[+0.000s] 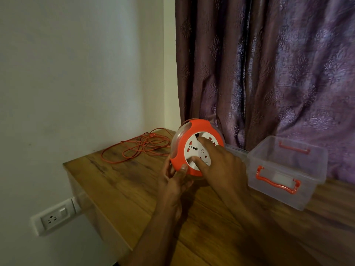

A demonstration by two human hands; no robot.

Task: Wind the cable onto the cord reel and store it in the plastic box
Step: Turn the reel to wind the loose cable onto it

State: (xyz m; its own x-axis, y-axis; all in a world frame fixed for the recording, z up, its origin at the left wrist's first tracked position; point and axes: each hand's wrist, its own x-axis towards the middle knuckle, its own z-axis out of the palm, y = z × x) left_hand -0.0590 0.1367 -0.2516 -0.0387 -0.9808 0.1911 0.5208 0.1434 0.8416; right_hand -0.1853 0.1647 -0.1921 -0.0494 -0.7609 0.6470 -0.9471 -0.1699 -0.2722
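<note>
Cord reel [194, 148], orange frame with a white socket face and clear housing, is held tilted above the wooden tabletop [134, 191], socket face toward the camera.

Left hand [173, 182] grips the reel at its lower left edge. Thumb lies on the front of the orange rim; the other fingers [168, 167] wrap behind the clear housing. Fingers closed on the reel.

Right hand [221, 166] lies across the white socket face from the right. Two fingertips press on the face: one near the upper middle, one at the lower part just inside the orange ring. The remaining fingers curl over the right edge of the reel. The hand is clamped on the reel, fingers spread rather than bunched.

Orange cable [138, 148] lies loose in tangled loops on the far left part of the tabletop, near the wall, and runs toward the reel's left side. Whether any turns sit inside the housing cannot be told.

Clear plastic box [284, 169] with orange handles [276, 181] stands open on the tabletop to the right of the reel, against the purple patterned curtain [269, 64]. Nothing is seen inside it.

White wall socket [54, 215] sits on the wall below the tabletop's left edge.
</note>
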